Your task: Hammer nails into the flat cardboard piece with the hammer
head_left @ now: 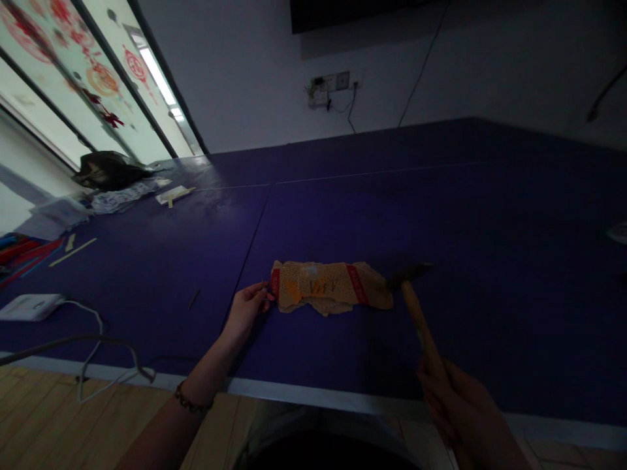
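Observation:
A flat piece of brown cardboard (pixel 333 284) with red bands and orange marks lies on the blue table, several small dark nail-like pieces on its middle. My left hand (pixel 249 307) is at the cardboard's left end, fingertips pinched together; what they hold, if anything, is too small to name. In my right hand (pixel 455 398) is the wooden handle of a hammer (pixel 424 326). The dark hammer head is just beyond the cardboard's right end, and I cannot tell whether it touches the table.
On the blue table (pixel 392 215) at the left are a white device (pixel 32 307) with a cable, red and blue strips, papers and a black bag (pixel 110 171). A dark nail-like piece (pixel 194 299) lies left of my left hand. Sockets are on the wall.

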`<state>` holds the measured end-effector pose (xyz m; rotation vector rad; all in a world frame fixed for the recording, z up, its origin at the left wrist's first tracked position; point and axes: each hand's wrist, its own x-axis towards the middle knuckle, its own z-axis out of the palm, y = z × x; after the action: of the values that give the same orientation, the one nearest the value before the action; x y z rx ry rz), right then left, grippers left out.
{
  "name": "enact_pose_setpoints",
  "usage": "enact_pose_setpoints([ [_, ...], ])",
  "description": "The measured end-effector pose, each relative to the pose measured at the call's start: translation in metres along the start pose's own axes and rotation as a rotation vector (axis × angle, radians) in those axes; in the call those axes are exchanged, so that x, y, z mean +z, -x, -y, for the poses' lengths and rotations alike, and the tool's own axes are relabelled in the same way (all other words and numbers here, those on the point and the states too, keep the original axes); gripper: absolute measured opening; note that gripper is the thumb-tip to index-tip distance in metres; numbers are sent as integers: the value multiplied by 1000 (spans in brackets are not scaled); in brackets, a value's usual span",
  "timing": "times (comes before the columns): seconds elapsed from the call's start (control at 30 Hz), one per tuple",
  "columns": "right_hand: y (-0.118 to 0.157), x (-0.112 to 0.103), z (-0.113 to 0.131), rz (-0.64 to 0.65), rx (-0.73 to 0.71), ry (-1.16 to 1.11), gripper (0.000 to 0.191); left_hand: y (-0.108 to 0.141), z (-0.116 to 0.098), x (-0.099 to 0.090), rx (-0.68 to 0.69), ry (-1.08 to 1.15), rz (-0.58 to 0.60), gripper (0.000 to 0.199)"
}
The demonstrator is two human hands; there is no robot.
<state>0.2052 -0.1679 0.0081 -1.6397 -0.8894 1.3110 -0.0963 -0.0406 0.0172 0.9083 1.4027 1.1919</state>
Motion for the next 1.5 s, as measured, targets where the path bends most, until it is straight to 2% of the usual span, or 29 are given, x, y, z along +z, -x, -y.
enact_pose_setpoints([
  [0.1,0,0,2,5,0,10,25,8,-8,4,164,-64,-60,21],
  [0.17,0,2,4,38,-1,-10,24,10,-12,11,227,-70,-30,18],
  [0.27,-1,13,10,125,-12,-78,24,3,-10,25,258,-27,30,20],
  [0.37,-3,27,15,210,-25,-110,23,-10,-3,39,253,17,24,22],
  [0.47,-5,37,15,251,-48,-96,22,-18,2,46,293,-53,34,20],
  [0.6,-6,40,11,265,-38,-84,20,-14,1,42,400,-152,44,16],
  [0.8,-5,36,9,235,-34,-53,21,-12,-6,26,451,-222,15,13],
  [0.9,-5,36,9,234,-23,-64,22,-16,-4,23,401,-171,22,11],
  [1.03,-7,40,7,231,-30,-61,22,-19,2,27,274,-60,19,19],
  [1.17,-9,42,6,230,-23,-50,22,-19,4,36,191,-56,90,21],
  [1.23,-10,43,7,236,-12,-37,22,-19,5,39,226,-95,99,17],
  [1.4,-11,42,7,262,-26,-26,20,-21,7,40,451,-213,50,9],
  [1.5,-12,42,6,258,-13,-32,21,-20,7,39,444,-292,84,9],
])
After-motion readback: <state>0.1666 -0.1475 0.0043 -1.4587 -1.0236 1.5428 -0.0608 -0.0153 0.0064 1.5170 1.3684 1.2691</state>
